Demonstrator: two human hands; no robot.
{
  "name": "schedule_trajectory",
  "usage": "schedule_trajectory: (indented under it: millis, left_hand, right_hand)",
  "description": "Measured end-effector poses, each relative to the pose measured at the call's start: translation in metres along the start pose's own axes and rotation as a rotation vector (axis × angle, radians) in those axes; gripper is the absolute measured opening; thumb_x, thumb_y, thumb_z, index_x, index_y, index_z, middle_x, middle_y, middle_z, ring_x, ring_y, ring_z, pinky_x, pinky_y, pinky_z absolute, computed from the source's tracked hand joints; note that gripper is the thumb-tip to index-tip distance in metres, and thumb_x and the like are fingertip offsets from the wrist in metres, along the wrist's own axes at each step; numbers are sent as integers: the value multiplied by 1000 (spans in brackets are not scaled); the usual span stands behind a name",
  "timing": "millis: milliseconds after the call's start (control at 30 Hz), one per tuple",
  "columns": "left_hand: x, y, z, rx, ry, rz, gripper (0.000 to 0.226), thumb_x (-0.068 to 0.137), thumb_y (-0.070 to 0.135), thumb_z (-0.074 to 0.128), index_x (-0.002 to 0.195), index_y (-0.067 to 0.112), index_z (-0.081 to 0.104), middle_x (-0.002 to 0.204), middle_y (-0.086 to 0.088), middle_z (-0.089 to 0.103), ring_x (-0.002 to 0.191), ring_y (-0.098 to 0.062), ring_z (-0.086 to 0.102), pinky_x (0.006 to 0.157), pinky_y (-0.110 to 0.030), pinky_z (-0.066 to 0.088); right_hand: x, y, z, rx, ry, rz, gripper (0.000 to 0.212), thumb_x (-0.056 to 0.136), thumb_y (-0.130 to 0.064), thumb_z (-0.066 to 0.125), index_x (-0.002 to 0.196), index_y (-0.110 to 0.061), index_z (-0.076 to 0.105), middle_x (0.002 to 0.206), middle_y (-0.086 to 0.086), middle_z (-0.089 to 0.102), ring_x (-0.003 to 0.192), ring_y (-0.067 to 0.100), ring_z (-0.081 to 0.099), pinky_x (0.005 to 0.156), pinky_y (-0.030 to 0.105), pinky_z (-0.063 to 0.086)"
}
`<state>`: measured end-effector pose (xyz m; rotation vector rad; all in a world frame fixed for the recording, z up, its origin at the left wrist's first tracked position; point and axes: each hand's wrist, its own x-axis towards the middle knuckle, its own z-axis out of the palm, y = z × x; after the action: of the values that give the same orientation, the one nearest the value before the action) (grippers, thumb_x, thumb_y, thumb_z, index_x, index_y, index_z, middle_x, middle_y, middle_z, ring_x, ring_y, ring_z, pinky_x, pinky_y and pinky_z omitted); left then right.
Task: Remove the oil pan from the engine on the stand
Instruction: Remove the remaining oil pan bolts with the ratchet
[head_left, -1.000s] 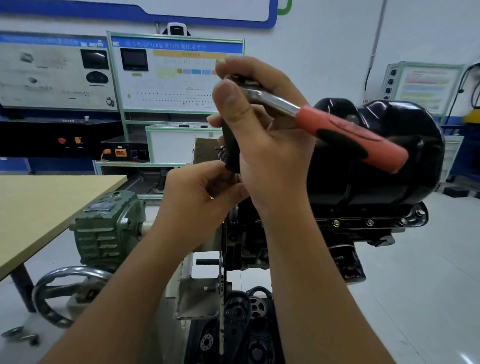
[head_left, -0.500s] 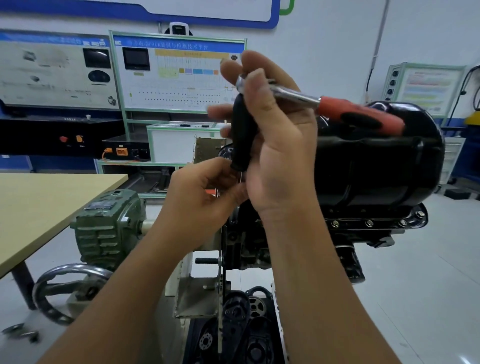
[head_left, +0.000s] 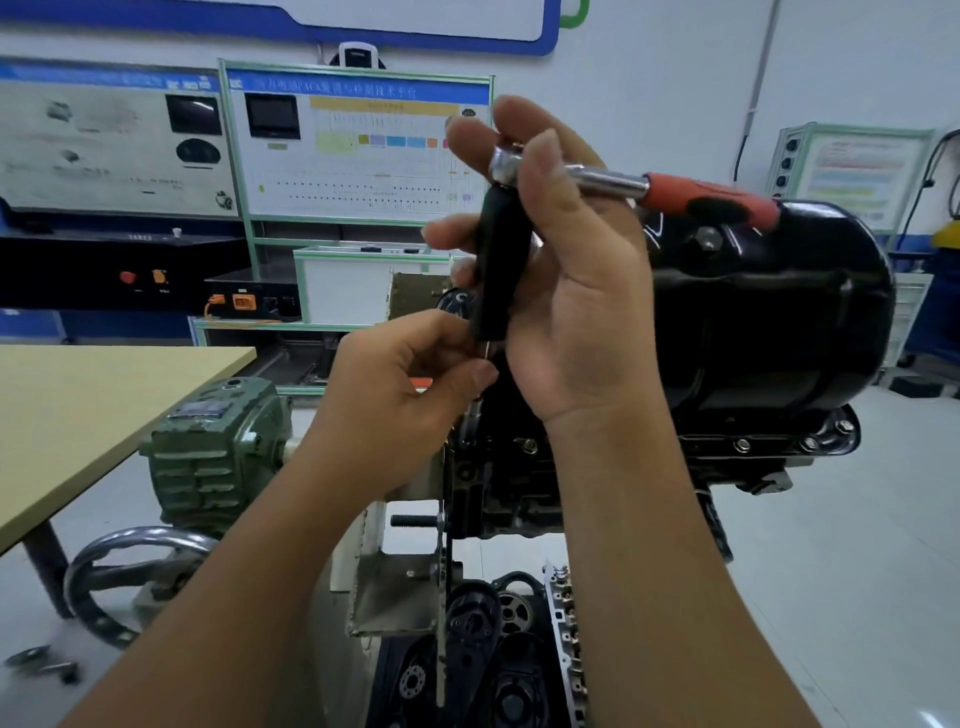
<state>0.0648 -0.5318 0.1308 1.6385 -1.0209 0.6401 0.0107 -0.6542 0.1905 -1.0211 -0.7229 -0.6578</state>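
The glossy black oil pan (head_left: 779, 312) sits on top of the upturned engine (head_left: 519, 467) on the stand, with bolts along its flange (head_left: 743, 444). My right hand (head_left: 571, 291) holds a ratchet wrench (head_left: 613, 182) with a red handle and a long black socket (head_left: 501, 260) pointing down, raised in front of the pan. My left hand (head_left: 405, 395) pinches something small right under the socket's tip; what it is stays hidden by the fingers.
A green gearbox (head_left: 218, 447) with a steel handwheel (head_left: 124, 577) stands left of the engine. A wooden table (head_left: 78, 415) fills the left side. Training panels line the back wall. Loose parts lie on the floor at bottom left (head_left: 41, 665).
My right hand has lifted and tilted the ratchet, so its handle now lies flatter and higher. My left hand stays under the socket tip.
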Motion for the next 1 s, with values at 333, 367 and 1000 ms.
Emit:
schedule_trajectory:
  millis: [333,367,1000]
  left_hand:
    - [2,1,-2,34,-45,27,17,87,8,78,95,17,66,81,3,70,74,-16,70,72,-39,61]
    - [2,0,-2,30,-46,22,16,86,10,77,94,17,66,79,2,70,72,-17,70,71,-40,61]
    - [0,4,8,77,66,38,19,82,20,72,87,2,75,75,-5,74,68,-24,70,65,-45,58]
  right_hand:
    - [0,-2,-1,32,-59,61,17,102,-17,54,113,-11,66,113,9,73,75,26,70,64,34,49]
    - [0,-1,-1,20,-62,54,17,103,-16,54,113,-11,65,114,10,73,75,27,71,62,34,48]
    - [1,14,10,-410,82,-376,15,96,-3,66,111,0,65,104,16,72,83,23,70,73,43,60]
